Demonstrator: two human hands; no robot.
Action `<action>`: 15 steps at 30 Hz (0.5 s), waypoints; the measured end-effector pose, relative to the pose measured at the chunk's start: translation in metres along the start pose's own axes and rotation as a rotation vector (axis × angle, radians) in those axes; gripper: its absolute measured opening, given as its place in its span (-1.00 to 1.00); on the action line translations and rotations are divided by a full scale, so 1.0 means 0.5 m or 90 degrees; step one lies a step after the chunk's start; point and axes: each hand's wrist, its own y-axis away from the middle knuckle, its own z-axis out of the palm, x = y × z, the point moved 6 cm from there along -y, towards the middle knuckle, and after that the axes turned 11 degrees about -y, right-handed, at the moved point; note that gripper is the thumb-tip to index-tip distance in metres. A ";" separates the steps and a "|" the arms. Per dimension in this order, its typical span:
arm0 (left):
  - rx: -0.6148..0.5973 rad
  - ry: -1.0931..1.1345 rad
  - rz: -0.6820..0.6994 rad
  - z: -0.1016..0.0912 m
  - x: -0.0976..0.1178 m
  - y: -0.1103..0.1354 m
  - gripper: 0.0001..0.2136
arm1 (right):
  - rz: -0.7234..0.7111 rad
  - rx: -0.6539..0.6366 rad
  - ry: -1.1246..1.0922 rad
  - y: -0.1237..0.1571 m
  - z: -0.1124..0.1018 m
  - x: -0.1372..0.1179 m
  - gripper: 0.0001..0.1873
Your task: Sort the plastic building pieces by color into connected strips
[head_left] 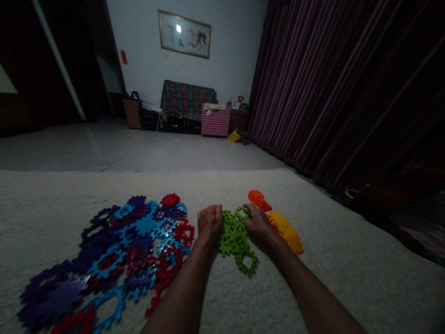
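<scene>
Purple, blue and red plastic lattice pieces (114, 250) lie in a loose, overlapping heap on the left of a cream rug (347, 260), spread flat with some stacked on others; the heap reaches almost to the left forearm. Just right of it the left hand (209, 221) rests knuckles up against the upper left edge of the green pieces (236, 239); its fingers are curled and pressed together, though the dim light hides whether they pinch the plastic. The green pieces sit on the rug between the two hands, several joined in a cluster, with one square frame sticking out at the near end. The right hand (257, 221) touches the cluster's upper right edge; its fingers are bent and close together over the top piece, and I cannot tell if they grip it. Beyond this hand lies an orange piece (257, 198); just beside the wrist, yellow pieces (287, 229) form a small pile. A dark striped curtain (347, 83) hangs along the right.
</scene>
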 end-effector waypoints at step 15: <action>-0.012 -0.027 -0.008 -0.003 0.004 0.001 -0.60 | -0.106 0.001 0.083 -0.029 0.003 -0.045 -0.52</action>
